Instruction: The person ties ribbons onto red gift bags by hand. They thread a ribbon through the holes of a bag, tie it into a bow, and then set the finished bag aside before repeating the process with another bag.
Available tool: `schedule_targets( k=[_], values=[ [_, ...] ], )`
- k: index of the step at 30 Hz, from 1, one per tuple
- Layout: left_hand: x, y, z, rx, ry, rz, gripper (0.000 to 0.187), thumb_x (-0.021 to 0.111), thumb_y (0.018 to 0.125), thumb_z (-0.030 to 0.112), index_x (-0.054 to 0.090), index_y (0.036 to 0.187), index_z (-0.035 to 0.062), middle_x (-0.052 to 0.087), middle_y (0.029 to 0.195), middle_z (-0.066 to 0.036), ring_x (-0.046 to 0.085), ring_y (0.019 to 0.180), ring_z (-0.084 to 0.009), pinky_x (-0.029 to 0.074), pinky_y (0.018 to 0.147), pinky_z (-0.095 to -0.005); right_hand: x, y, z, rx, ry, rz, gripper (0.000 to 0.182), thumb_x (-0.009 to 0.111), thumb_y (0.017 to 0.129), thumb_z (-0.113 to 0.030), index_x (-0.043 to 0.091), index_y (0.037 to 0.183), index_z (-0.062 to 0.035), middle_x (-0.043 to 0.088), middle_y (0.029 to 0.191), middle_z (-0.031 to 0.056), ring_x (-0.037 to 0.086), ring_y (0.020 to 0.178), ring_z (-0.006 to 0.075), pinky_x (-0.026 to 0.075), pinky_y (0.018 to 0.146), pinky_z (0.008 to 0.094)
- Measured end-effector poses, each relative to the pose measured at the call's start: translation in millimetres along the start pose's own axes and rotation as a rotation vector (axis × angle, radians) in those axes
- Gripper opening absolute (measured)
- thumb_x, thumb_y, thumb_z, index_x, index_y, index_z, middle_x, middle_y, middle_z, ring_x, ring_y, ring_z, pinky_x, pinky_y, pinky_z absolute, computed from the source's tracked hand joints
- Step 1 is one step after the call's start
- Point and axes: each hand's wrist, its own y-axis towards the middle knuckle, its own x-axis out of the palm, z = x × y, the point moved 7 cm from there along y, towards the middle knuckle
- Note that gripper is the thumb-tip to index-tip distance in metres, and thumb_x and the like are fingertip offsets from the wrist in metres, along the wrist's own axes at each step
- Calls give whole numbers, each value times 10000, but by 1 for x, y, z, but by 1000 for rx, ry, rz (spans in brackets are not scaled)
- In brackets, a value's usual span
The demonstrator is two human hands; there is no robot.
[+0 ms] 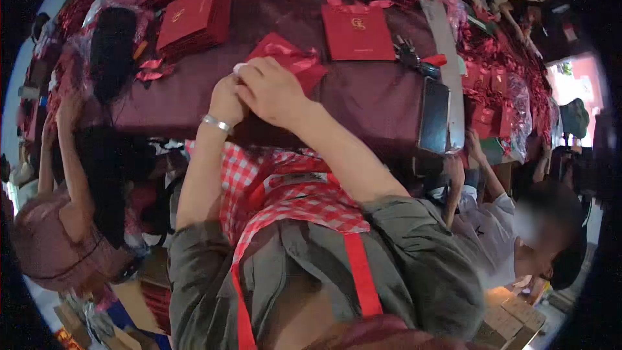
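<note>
My left hand (pixel 228 98), with a silver bracelet at the wrist, is closed, its fingertips meeting those of my right hand (pixel 277 94). The right hand's fingers are curled in a pinch too. Something small and white (pixel 240 69) shows at the fingertips; I cannot make out what it is or what the fingers hold. Just beyond and partly under my hands lies a red paper gift bag (pixel 312 72), tilted on the table, with a pink ribbon (pixel 280 50) across it. The hands hide its near left part.
A stack of red bags (pixel 194 19) stands at back left, and another red bag (pixel 358 32) with ribbon handles at back right. Keys (pixel 407 52) and a dark phone (pixel 434 115) lie on the dark red tablecloth (pixel 376 104). People work at both sides.
</note>
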Motion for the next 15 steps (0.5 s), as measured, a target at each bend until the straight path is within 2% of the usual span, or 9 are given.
schedule_targets(
  k=[3, 5, 6, 7, 9, 10, 12, 14, 15],
  values=[
    [-3, 1, 2, -49, -98, -17, 196, 582, 706, 9, 595, 902, 13, 615, 873, -195, 591, 850, -379, 476, 701, -403, 20, -7, 21, 164, 35, -32, 332, 560, 841, -282, 549, 1044, -20, 586, 968, 159, 557, 919, 341, 457, 789, 428],
    [-12, 2, 20, -145, -123, -115, 210, 573, 711, -13, 577, 921, -4, 603, 855, -207, 598, 826, -365, 475, 697, -379, 21, -10, 29, 161, 48, -7, 341, 547, 846, -292, 549, 1042, -12, 602, 953, 173, 566, 918, 349, 455, 787, 433],
    [-15, 3, 24, -62, -28, -117, 191, 575, 727, -13, 574, 918, -11, 609, 812, -172, 615, 763, -275, 472, 686, -335, 24, -11, 33, 211, 104, -79, 337, 546, 846, -286, 549, 1038, -9, 607, 941, 179, 570, 915, 349, 455, 787, 434],
    [-17, 4, 23, -53, -31, -115, 191, 575, 727, -13, 574, 918, -11, 609, 812, -172, 615, 763, -275, 472, 686, -335, 29, -12, 36, 261, 163, -153, 333, 545, 846, -280, 549, 1035, -6, 612, 929, 184, 573, 911, 350, 454, 787, 436],
    [-18, 1, 14, -127, -283, -141, 157, 573, 745, -24, 574, 902, -20, 609, 772, -104, 583, 718, -166, 466, 670, -302, 30, -12, 36, 246, 88, -156, 318, 542, 846, -267, 553, 1024, -4, 613, 913, 182, 577, 902, 343, 452, 781, 434],
    [-20, -1, 4, -197, -258, -132, 137, 576, 761, -32, 571, 899, -28, 598, 762, -56, 552, 716, -112, 465, 662, -275, 30, -12, 35, 218, 94, -118, 293, 541, 847, -264, 561, 995, -12, 611, 903, 178, 576, 891, 343, 449, 771, 435],
    [-22, -1, -7, -205, -222, -120, 149, 582, 767, -31, 567, 915, -31, 601, 771, -54, 554, 716, -110, 466, 659, -265, 30, -12, 35, 192, 103, -84, 270, 540, 847, -261, 570, 965, -20, 609, 894, 174, 574, 879, 343, 446, 762, 435],
    [-21, -1, -14, -221, -191, -113, 161, 588, 773, -29, 563, 932, -34, 603, 781, -53, 556, 715, -108, 467, 656, -255, 37, -12, 38, 180, 89, -229, 229, 541, 849, -255, 579, 907, -37, 605, 867, 160, 572, 854, 336, 443, 753, 428],
    [-21, 0, -12, -228, -235, -109, 149, 590, 785, -20, 566, 932, -31, 604, 782, -49, 555, 716, -101, 467, 654, -245, 32, -11, 33, 142, 66, -187, 224, 542, 850, -265, 585, 857, -45, 602, 844, 146, 570, 841, 326, 442, 755, 418]
  ],
)
